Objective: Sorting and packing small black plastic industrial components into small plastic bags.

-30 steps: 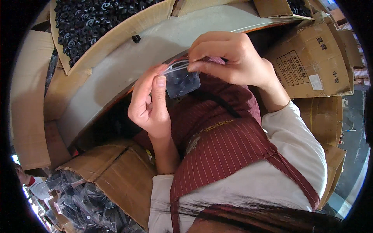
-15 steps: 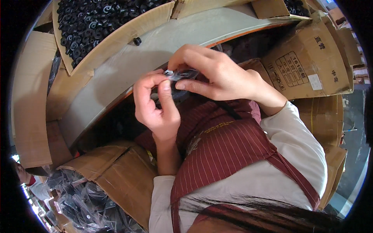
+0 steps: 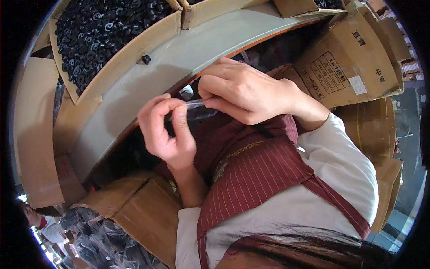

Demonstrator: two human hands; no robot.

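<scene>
A small clear plastic bag (image 3: 195,104) is stretched between my two hands, just off the near edge of the grey table (image 3: 130,96). The thumb and index finger of my left hand (image 3: 166,134) pinch one end of it. My right hand (image 3: 248,92) has its fingers curled closed on the other end, and they hide part of the plastic. Whether anything is inside the bag I cannot tell. Beyond my hands, a single black ring-shaped part (image 3: 146,58) lies on the table beside a cardboard box.
At the far left stands an open cardboard box (image 3: 134,42) full of black ring-shaped parts. Another carton (image 3: 345,62) is at the right. Near my left elbow, a carton (image 3: 143,201) holds bagged dark pieces (image 3: 107,242). Another person's hand (image 3: 31,216) shows at the lower left edge.
My hands have drawn apart a little, the left one moving left and down, and the plastic bag is now pulled taut. My right fingers have curled in. The whole view has shifted slightly.
</scene>
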